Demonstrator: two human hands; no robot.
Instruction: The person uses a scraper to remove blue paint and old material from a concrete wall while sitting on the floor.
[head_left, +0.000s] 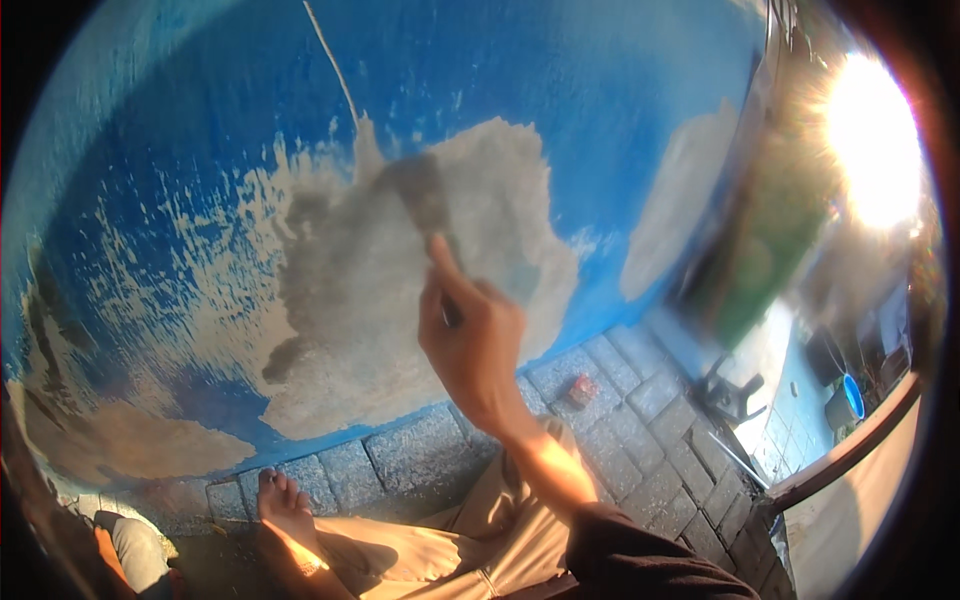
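Note:
My right hand (472, 340) is closed around a putty knife, its index finger stretched along the tool. The dark, wide putty knife blade (420, 190) lies against a grey patch of filler (370, 290) on the blue wall (600, 110). Motion blurs the blade a little, and the handle is mostly hidden in my fist. Part of the patch is darker, as if damp, along its left side. A thin pale line (332, 60) runs up the wall from the patch's top. My left hand does not show.
Grey paving blocks (420, 455) border the wall, with a small reddish lump (581, 390) on them. A bare foot (288, 505) and tan trousers (400, 550) are below. At right are a blue bucket (852, 396) and a brown bar (850, 440). Strong sun glares there.

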